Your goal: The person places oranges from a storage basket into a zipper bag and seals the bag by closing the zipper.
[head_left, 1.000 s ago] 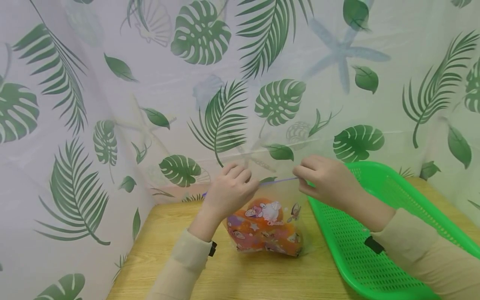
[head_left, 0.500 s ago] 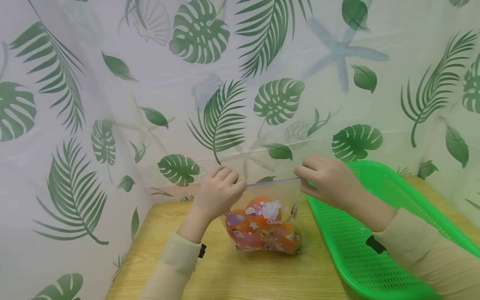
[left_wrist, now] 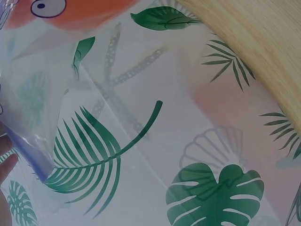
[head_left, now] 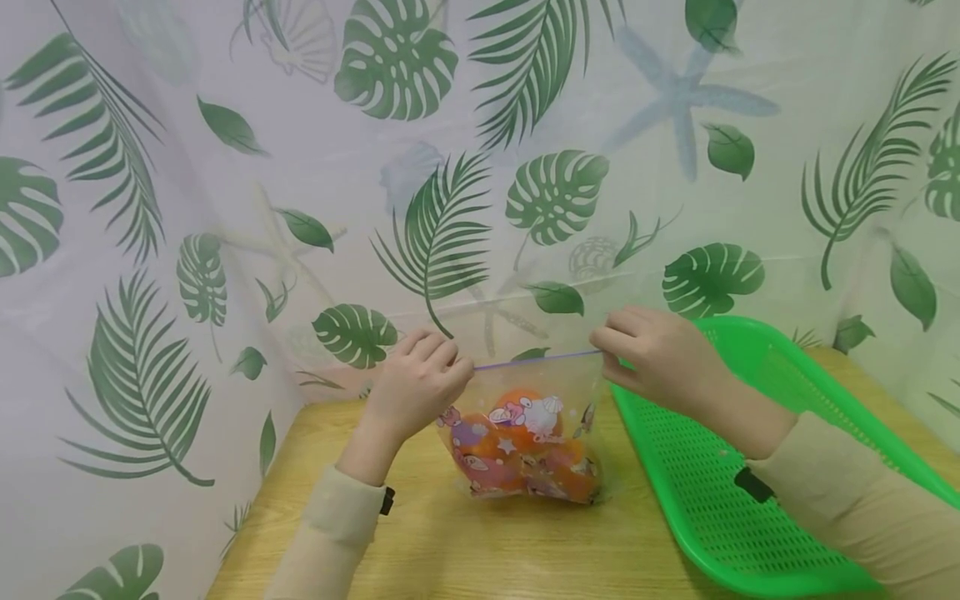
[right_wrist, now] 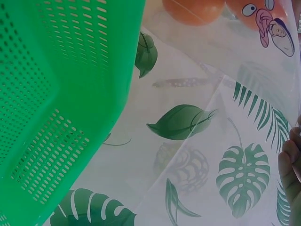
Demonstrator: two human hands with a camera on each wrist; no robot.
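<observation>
A clear printed zip bag (head_left: 540,383) stands on the wooden table, its purple seal strip stretched level along the top. Several round orange fruits (head_left: 570,471) fill its lower part; whether they are oranges or tomatoes I cannot tell. My left hand (head_left: 420,379) pinches the bag's top edge near the left end. At the right end of the strip, my right hand (head_left: 660,354) pinches the same edge between thumb and fingers. Only fingertips of the left hand (left_wrist: 5,162) show in the left wrist view, beside the purple strip. Whether the strip is fully sealed cannot be seen.
A green perforated plastic basket (head_left: 750,525) lies to the right, under my right forearm. The wooden table (head_left: 405,550) meets a leaf-printed sheet (head_left: 465,125) hanging behind it and along both sides.
My left hand has slid leftward along the bag's top edge, uncovering more of the purple strip. The right hand keeps its grip at the right end.
</observation>
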